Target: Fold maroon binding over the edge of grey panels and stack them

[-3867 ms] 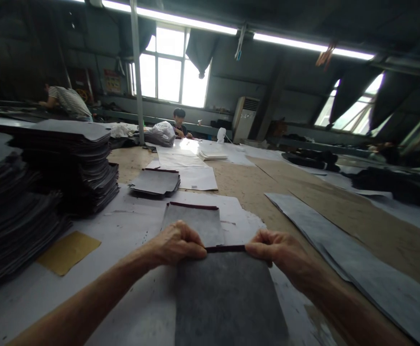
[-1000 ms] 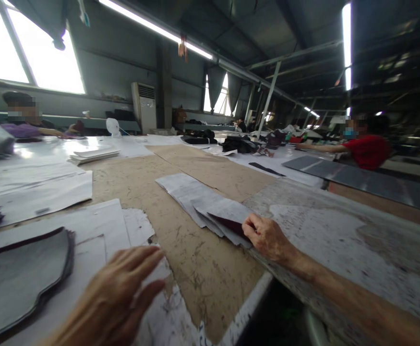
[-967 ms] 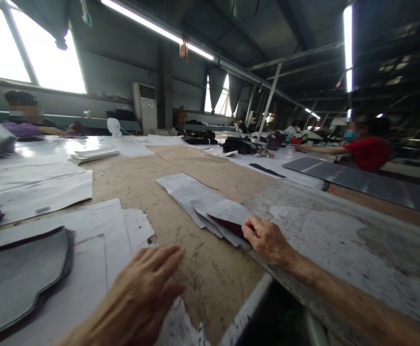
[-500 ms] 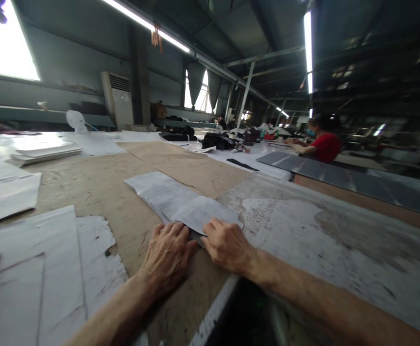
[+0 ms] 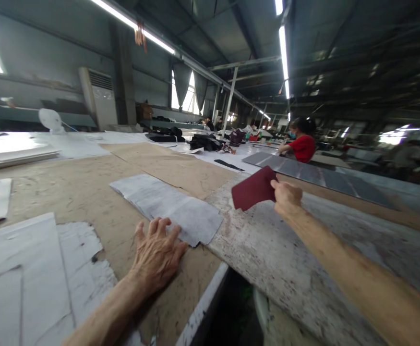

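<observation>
A flat stack of pale grey sheets [image 5: 170,204] lies at an angle on the brown board; whether they are cloth or paper I cannot tell. My left hand [image 5: 159,252] rests palm down at the near edge of the stack, fingers spread, with the fingertips touching it. Off to the right, my right hand [image 5: 287,194] pinches the right edge of a maroon fabric piece [image 5: 254,189] between thumb and fingers. The piece is held raised and tilted above the stained grey tabletop [image 5: 267,250], its lower edge curved.
White paper sheets [image 5: 22,274] with a torn edge lie at the left. A long grey panel [image 5: 325,175] lies at the right, near a co-worker in a red top [image 5: 303,148]. Dark fabric piles [image 5: 204,142] sit farther back. A dark gap [image 5: 234,307] opens between the tables.
My right hand has left the grey sheets and moved right and up, now with a maroon fabric piece in it. My left hand stays by the stack, its fingers more spread. The view has shifted slightly.
</observation>
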The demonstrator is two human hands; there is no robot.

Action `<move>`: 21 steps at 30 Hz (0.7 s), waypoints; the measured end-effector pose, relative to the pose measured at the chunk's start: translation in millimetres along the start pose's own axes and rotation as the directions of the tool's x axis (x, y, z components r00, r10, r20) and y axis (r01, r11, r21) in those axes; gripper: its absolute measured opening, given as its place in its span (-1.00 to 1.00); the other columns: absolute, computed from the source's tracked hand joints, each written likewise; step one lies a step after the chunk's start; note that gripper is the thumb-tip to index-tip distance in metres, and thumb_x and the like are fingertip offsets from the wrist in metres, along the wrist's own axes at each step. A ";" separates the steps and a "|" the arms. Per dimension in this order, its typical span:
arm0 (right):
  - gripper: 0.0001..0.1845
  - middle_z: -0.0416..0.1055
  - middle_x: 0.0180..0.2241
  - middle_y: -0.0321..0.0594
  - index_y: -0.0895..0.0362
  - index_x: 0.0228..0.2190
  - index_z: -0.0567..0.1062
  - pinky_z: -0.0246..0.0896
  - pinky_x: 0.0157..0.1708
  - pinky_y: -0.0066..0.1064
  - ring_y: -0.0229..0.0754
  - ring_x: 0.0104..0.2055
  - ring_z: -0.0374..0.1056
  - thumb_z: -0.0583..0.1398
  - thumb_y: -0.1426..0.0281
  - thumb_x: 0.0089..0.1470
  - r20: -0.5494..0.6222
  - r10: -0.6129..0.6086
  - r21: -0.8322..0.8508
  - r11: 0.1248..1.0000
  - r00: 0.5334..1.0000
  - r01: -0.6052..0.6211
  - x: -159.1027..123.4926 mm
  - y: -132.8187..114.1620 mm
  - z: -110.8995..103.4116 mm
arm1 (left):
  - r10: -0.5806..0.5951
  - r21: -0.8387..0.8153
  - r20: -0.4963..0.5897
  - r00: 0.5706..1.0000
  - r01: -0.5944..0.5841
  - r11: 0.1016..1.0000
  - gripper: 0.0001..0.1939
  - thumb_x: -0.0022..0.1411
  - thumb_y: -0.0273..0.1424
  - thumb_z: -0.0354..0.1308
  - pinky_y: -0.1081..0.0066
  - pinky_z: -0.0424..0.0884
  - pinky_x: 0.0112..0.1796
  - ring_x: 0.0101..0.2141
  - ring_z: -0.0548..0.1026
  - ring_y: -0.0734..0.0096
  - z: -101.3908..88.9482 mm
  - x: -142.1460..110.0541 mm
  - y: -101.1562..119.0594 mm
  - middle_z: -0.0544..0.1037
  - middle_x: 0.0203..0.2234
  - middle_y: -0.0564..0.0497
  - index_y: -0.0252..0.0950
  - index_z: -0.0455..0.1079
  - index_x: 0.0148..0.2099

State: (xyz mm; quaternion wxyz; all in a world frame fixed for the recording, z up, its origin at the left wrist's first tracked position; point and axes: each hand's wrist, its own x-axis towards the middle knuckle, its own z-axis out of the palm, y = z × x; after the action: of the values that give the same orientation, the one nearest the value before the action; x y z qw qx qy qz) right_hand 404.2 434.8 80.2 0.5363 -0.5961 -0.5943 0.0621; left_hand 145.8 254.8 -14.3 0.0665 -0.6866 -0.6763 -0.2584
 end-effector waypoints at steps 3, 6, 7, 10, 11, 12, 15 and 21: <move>-0.72 0.38 -0.31 -0.24 0.22 -0.26 0.40 0.29 -0.32 -0.33 -0.26 -0.34 0.34 0.09 0.24 0.16 -0.016 -0.073 -0.041 0.997 0.997 0.072 -13.3 -11.4 -19.2 | -0.035 -0.095 -0.026 0.999 0.033 0.995 -0.68 0.19 -0.27 -0.01 -0.16 -0.14 0.07 0.07 0.11 -0.12 -3.7 1.4 0.0 0.23 0.05 -0.21 -0.28 0.40 -0.07; -0.75 0.38 -0.50 -0.30 0.20 -0.39 0.44 0.23 -0.39 -0.39 -0.28 -0.45 0.31 0.10 0.27 0.13 0.093 -0.294 -0.017 0.955 0.951 0.296 -60.7 -39.2 -22.3 | -0.081 -0.226 -0.008 0.997 0.077 0.971 -0.61 0.23 -0.18 -0.10 0.01 0.16 0.01 -0.03 0.28 0.02 -16.1 -1.9 3.3 0.33 -0.04 -0.16 -0.30 0.41 -0.11; -0.78 0.38 -0.54 -0.30 0.18 -0.42 0.45 0.20 -0.40 -0.41 -0.27 -0.47 0.30 0.10 0.30 0.11 0.147 -0.388 0.010 0.920 0.910 0.391 -81.2 -50.2 -21.2 | -0.101 -0.293 0.024 0.995 0.104 0.950 -0.57 0.26 -0.14 -0.17 0.11 0.29 -0.08 -0.11 0.36 0.11 -22.3 -4.9 5.1 0.40 -0.12 -0.13 -0.30 0.40 -0.11; -0.78 0.41 -0.52 -0.27 0.15 -0.45 0.46 0.14 -0.44 -0.47 -0.29 -0.47 0.31 0.05 0.38 0.09 0.305 -0.658 0.156 0.748 0.689 0.645 -146.1 -81.7 -15.5 | -0.207 -0.658 0.229 0.951 0.308 0.687 -0.49 0.25 -0.03 -0.21 0.38 0.42 -0.40 -0.34 0.47 0.29 -44.9 -20.4 9.3 0.48 -0.31 -0.06 -0.30 0.38 -0.11; -0.77 0.41 -0.52 -0.26 0.15 -0.47 0.46 0.11 -0.48 -0.47 -0.29 -0.48 0.30 0.03 0.40 0.08 0.336 -0.729 0.215 0.676 0.597 0.705 -166.9 -90.8 -12.8 | -0.241 -0.752 0.307 0.921 0.389 0.532 -0.49 0.21 0.00 -0.14 0.42 0.40 -0.47 -0.38 0.47 0.30 -53.1 -27.7 9.2 0.49 -0.34 -0.05 -0.32 0.38 -0.14; -0.77 0.40 -0.55 -0.27 0.15 -0.50 0.44 0.08 -0.52 -0.46 -0.29 -0.51 0.29 0.02 0.40 0.05 0.350 -0.786 0.272 0.606 0.510 0.748 -186.7 -98.8 -9.5 | -0.275 -0.804 0.364 0.890 0.449 0.389 -0.50 0.15 0.00 -0.04 0.45 0.37 -0.50 -0.40 0.47 0.30 -61.5 -36.2 8.1 0.49 -0.39 -0.05 -0.34 0.39 -0.20; -0.76 0.36 -0.60 -0.28 0.15 -0.54 0.42 0.02 -0.60 -0.42 -0.28 -0.59 0.23 0.00 0.41 0.02 0.305 -0.895 0.428 0.434 0.325 0.793 -238.3 -118.9 3.3 | -0.414 -0.807 0.399 0.818 0.528 0.263 -0.65 0.00 -0.12 0.13 0.50 0.30 -0.55 -0.52 0.40 0.37 -86.7 -67.7 -1.5 0.42 -0.60 0.02 -0.36 0.35 -0.49; -0.73 0.35 -0.62 -0.32 0.14 -0.57 0.45 0.07 -0.61 -0.53 -0.34 -0.57 0.28 0.10 0.29 0.07 0.333 -0.931 0.812 0.365 0.152 0.455 -284.5 -149.6 14.0 | -0.556 -0.728 0.507 0.659 0.672 0.133 -0.84 -0.17 -0.40 0.09 0.47 0.26 -0.51 -0.54 0.35 0.39 -132.3 -145.0 -26.7 0.42 -0.61 0.06 -0.35 0.40 -0.46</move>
State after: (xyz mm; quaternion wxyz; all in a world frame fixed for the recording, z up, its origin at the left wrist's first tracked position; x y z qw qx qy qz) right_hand 216.8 180.2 20.8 0.3202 0.0459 -0.9246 0.2010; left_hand 92.1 68.8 27.7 -0.4481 -0.2874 -0.6590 -0.5314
